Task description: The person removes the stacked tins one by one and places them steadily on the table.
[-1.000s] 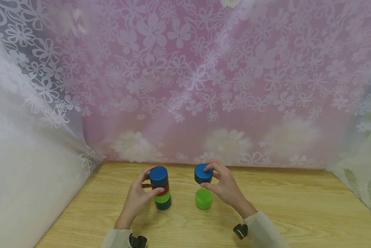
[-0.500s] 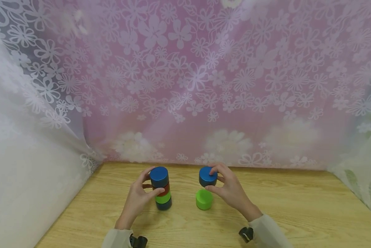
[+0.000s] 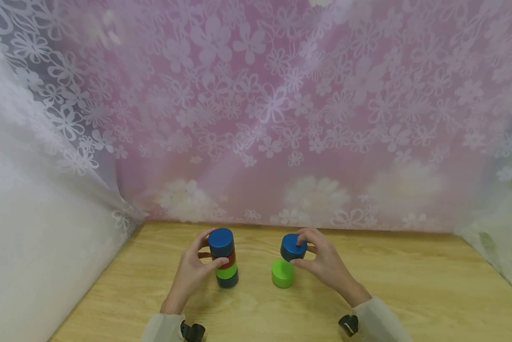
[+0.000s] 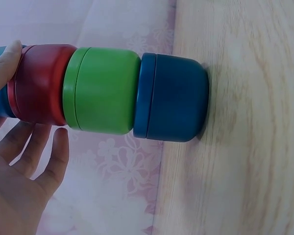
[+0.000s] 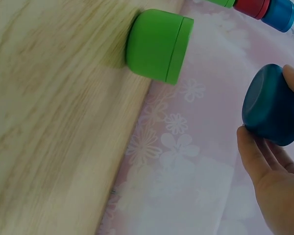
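A stack of small round lidded tins stands upright on the left. From the bottom it runs dark blue tin (image 4: 176, 98), green tin (image 4: 105, 90), red tin (image 4: 43, 83) and blue tin (image 3: 221, 241). My left hand (image 3: 190, 270) grips the upper part of the stack from the left, thumb in front and fingers behind. In my right hand (image 3: 329, 266), thumb and fingers hold another blue tin (image 5: 272, 105) in the air. Below and slightly left of that tin, a single green tin (image 5: 159, 45) sits on the table, apart from the stack.
The wood-grain table (image 3: 410, 280) carries the tins. Behind it hangs a pink flowered curtain (image 3: 256, 118), and a pale sheet (image 3: 37, 213) closes off the left side. Dark wrist mounts (image 3: 192, 331) sit at both sleeves.
My right hand has moved right and slightly nearer with the blue tin, from behind the single green tin to its right side. My left hand stays on the stack.
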Tool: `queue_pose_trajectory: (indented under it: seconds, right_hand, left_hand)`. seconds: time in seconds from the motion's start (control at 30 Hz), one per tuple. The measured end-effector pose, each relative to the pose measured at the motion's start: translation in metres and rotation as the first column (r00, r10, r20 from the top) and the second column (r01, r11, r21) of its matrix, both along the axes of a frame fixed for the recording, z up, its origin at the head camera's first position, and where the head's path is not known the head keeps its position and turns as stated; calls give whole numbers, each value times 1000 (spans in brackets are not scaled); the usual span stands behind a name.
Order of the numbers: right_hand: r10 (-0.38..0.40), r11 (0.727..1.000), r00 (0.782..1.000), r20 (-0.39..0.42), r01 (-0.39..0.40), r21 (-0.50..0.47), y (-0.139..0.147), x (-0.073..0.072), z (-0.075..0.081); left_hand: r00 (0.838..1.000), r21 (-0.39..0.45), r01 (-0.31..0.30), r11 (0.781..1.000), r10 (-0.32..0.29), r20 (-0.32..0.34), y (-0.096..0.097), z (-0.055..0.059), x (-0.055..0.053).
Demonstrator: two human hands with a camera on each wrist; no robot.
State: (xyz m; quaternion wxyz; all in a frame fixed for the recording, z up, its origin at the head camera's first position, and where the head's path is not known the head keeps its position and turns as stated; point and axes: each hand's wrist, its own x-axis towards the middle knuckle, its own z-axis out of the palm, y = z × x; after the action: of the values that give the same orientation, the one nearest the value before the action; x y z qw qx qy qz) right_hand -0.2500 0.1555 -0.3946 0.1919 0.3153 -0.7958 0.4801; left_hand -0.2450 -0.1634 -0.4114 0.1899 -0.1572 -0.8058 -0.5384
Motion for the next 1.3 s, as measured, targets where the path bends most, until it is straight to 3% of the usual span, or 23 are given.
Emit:
queue_pose_trajectory:
  seconds: [0.7,1.3]
  right_hand:
    - [-61,979,994,85,43,199,19,-3,-8]
    - [-57,951,998,39,42,308,28,-5,-14]
  left_hand:
    - [1000,1,1,1000,-1,24,-1,3,1]
    - [999,5,0,1000,0,34,0,3,1]
